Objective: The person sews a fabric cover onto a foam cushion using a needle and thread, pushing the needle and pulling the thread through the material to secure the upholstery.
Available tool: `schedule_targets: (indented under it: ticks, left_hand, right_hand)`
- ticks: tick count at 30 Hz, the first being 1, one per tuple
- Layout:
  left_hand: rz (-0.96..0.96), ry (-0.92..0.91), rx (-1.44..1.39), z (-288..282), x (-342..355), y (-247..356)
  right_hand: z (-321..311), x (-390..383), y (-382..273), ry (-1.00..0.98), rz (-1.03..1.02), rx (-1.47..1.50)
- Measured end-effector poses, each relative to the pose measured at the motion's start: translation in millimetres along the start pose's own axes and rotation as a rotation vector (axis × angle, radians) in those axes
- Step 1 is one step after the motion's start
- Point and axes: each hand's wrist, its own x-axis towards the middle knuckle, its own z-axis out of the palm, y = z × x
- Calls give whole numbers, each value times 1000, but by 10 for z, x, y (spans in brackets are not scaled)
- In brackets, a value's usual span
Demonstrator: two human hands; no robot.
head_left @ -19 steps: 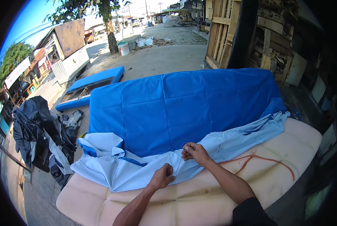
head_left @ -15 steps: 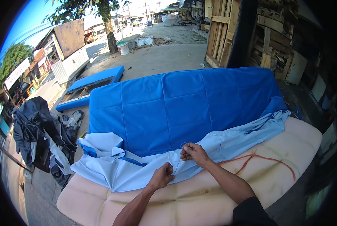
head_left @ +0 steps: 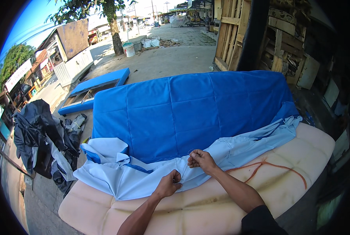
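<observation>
My left hand [head_left: 169,184] is closed on the lower folds of light blue fabric [head_left: 233,152], fingertips curled against it. Higher and to the right, my right hand [head_left: 198,160] pinches a fine thread [head_left: 191,151], which forms a faint loop over the fingers; whether a needle is there is too small to tell. The pale fabric runs along the base of a large blue quilted cushion [head_left: 190,109] and lies over a worn cream foam pad [head_left: 292,149]. A loose orange cord [head_left: 302,176] rests on the foam to the right of my hands.
Dark and grey tarpaulins [head_left: 38,133] are heaped at left. Behind them lies a blue padded frame [head_left: 100,77] on the pavement. A white bucket [head_left: 128,50] stands by a tree [head_left: 116,35]. Wooden pallets [head_left: 229,39] and stacked boards [head_left: 284,47] are at the upper right.
Both hands hold almost the same positions. My right hand has shifted very slightly left and down; the fabric and surroundings look the same.
</observation>
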Motion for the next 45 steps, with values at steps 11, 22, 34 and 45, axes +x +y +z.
schedule_targets:
  ticks: [11,22,34,45]
  left_hand:
    - [-14,-30,12,-3,7,-12]
    - [72,-210,-53,-28,17,-187]
    - [122,-157,-47,217,-115,-349]
    - [118,-61,84,338,-130,-395]
  right_hand:
    - [4,4,34,-15,25,6]
    - [55,-38,213,-43,216,9]
    - [44,-113,378,-76,311,-14]
    - [159,-269,663,-147,337,-120]
